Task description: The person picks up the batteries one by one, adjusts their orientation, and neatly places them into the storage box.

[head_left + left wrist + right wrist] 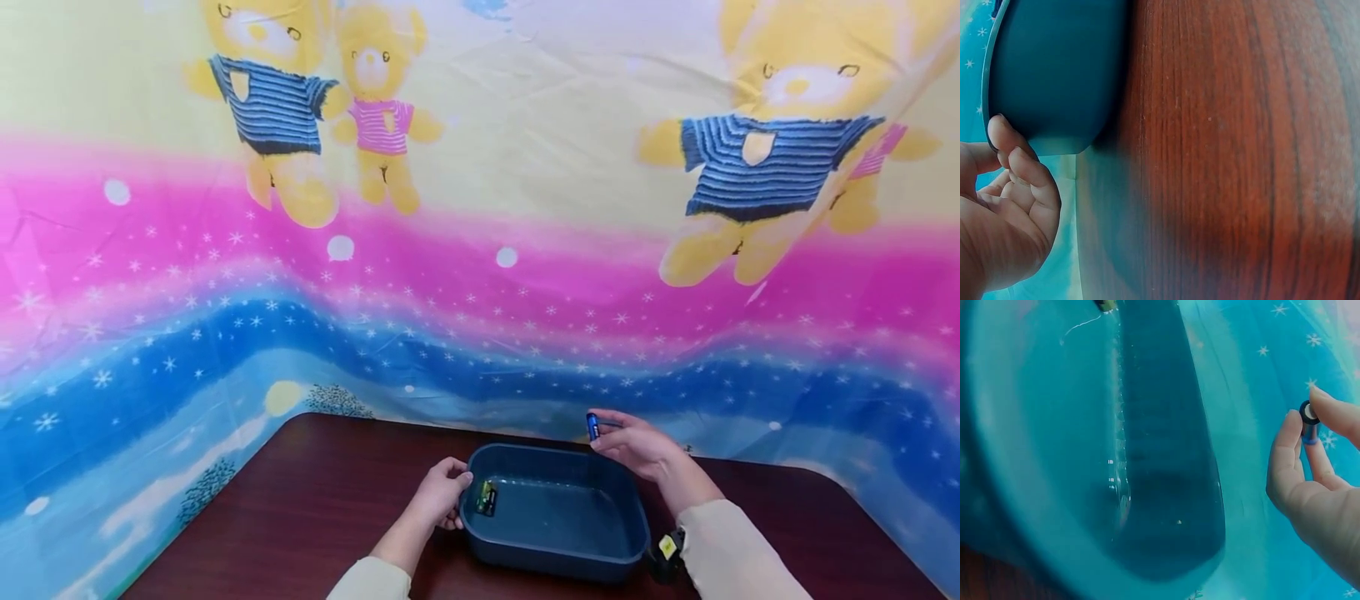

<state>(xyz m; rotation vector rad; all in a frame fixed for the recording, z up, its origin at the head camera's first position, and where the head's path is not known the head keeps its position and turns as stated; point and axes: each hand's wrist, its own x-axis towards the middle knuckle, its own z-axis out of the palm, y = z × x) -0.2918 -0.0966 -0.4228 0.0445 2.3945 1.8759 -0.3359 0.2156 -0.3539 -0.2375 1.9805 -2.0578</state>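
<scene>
Head view: a blue battery [593,427] is raised beside the far rim of a dark blue-green tub [555,562], touching only the hand that holds it.

"Which hand is that?"

"The right hand [636,446]. Its thumb and fingertips pinch the battery, parted no wider than it needs. The right wrist view shows the battery's round, pale end with a dark ring."

"And the left?"

"The left hand [441,493] grips the tub's left rim, its fingers bent."

"What is in the tub?"

"Small green and black batteries [486,497] lie inside by the left wall; I cannot tell exactly how many."

"What surrounds it?"

"The tub stands on a dark red-brown, wood-grained table [337,483]. Beside the right wrist is a black device [666,554] with a yellow label; both arms have pale sleeves [738,546]. Behind hangs a cloth [465,333] in blue, pink and cream bands, printed with snowflakes and yellow teddy bears [277,108] in striped shirts."
</scene>
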